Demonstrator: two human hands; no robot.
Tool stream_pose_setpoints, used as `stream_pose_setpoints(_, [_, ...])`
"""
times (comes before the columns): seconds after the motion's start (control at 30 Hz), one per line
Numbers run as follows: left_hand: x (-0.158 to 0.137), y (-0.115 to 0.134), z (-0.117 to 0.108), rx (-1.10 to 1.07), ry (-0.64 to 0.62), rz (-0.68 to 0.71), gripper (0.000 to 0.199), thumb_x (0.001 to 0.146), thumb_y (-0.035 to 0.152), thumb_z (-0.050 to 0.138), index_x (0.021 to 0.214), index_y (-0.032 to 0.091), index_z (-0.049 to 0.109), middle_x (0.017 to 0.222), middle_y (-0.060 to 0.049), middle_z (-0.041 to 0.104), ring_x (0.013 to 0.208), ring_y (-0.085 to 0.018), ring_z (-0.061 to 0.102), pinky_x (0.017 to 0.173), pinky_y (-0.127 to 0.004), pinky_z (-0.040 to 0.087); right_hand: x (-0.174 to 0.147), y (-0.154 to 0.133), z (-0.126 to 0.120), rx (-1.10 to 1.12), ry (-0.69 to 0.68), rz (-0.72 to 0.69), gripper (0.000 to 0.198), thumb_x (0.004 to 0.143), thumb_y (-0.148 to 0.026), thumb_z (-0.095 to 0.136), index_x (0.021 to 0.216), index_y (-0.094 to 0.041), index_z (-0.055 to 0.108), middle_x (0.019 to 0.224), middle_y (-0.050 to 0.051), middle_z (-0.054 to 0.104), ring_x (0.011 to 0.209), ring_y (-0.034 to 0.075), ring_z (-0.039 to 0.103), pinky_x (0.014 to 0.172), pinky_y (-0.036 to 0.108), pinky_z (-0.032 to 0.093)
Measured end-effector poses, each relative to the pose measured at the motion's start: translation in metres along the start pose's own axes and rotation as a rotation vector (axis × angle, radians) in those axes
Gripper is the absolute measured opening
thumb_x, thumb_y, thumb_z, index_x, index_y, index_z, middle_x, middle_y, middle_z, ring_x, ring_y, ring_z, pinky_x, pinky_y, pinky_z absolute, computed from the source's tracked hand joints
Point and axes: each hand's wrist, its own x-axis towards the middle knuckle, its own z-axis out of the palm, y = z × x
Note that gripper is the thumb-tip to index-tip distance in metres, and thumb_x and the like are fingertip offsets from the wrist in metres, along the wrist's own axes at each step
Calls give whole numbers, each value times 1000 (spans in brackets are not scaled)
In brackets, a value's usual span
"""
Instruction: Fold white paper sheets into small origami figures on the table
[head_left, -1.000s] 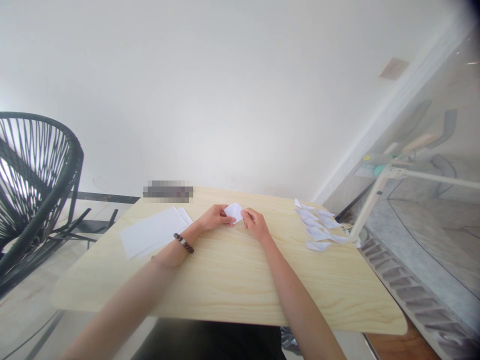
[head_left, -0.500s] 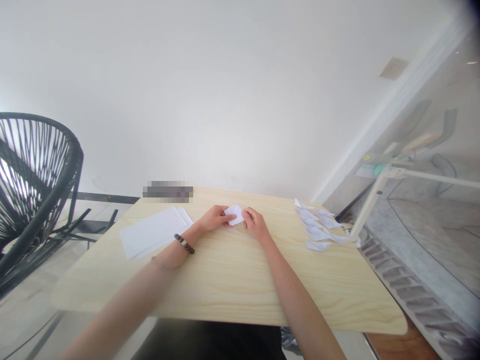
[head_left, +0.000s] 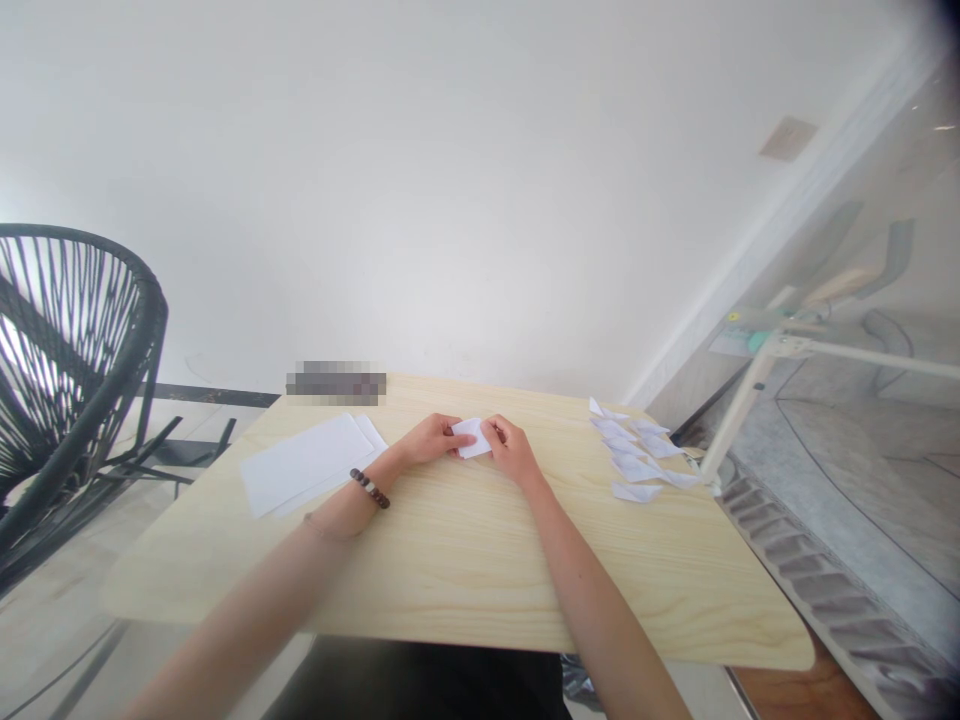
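Observation:
A small folded piece of white paper (head_left: 472, 440) is held between both hands over the middle of the table. My left hand (head_left: 435, 437) grips its left side, thumb lying across the top face. On the opposite side, my right hand (head_left: 507, 445) pinches the right edge between thumb and curled fingers. The fingers beneath the paper are mostly hidden. Flat white paper sheets (head_left: 307, 465) lie overlapping to the left of my left hand. Several folded white paper pieces (head_left: 636, 468) with pointed ends rest in rows to the right of my right hand.
The pale wooden table (head_left: 450, 570) stands against a white wall (head_left: 450, 200). A blurred-out dark object (head_left: 336, 383) sits at its back left edge. A black woven chair (head_left: 142, 300) is at the left. A white metal frame (head_left: 739, 410) rises close to the right edge.
The folded paper has turned slightly and looks narrower and squarer. My right thumb has moved left onto its face, and the hands are a little closer together.

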Motion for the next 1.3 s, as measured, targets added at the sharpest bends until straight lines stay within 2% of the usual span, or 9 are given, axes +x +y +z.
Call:
stream_pose_setpoints(0.3, [-2,1,1,-10,-14,-5,38,66,46,54,73,10,62,60,-2,60,55,-12,52,50,-19,37,1,-1,-1,-12,18,-25,29,79,-39,35,67,-17,50,59,-1,47,54,9,41,49,19,31])
stream_pose_setpoints(0.53, [3,-3,1,-103,126,-7,37,66,45,55,71,9,61,59,-3,60,56,-13,54,53,-21,40,0,-2,0,112,-4,82,29,79,-43,34,73,-18,48,48,-4,43,44,8,40,46,19,33])
stream_pose_setpoints(0.73, [6,-9,2,-158,209,2,37,66,45,55,76,9,61,66,-4,61,60,-14,55,58,-23,43,0,-3,0,56,4,68,28,80,-42,34,72,-18,48,47,-4,45,43,8,43,49,20,35])
stream_pose_setpoints(0.9, [6,-11,-1,-146,188,-8,36,66,44,56,73,9,61,65,-4,62,60,-14,55,57,-23,43,0,-4,-2,-23,-8,50,30,81,-41,33,69,-18,48,47,-4,46,44,8,43,49,19,34])
stream_pose_setpoints(1.13, [7,-8,1,-234,209,-13,38,65,44,56,78,9,61,68,-4,62,62,-14,55,61,-25,45,0,-3,-1,8,-1,74,33,80,-44,33,62,-18,43,45,-5,44,42,8,40,47,19,33])
stream_pose_setpoints(1.3, [6,-6,1,-248,221,-16,40,64,46,56,78,9,61,71,-5,62,64,-14,55,63,-26,45,0,-3,-1,-11,-10,42,32,79,-44,34,62,-18,44,45,-5,43,42,8,39,46,20,31])
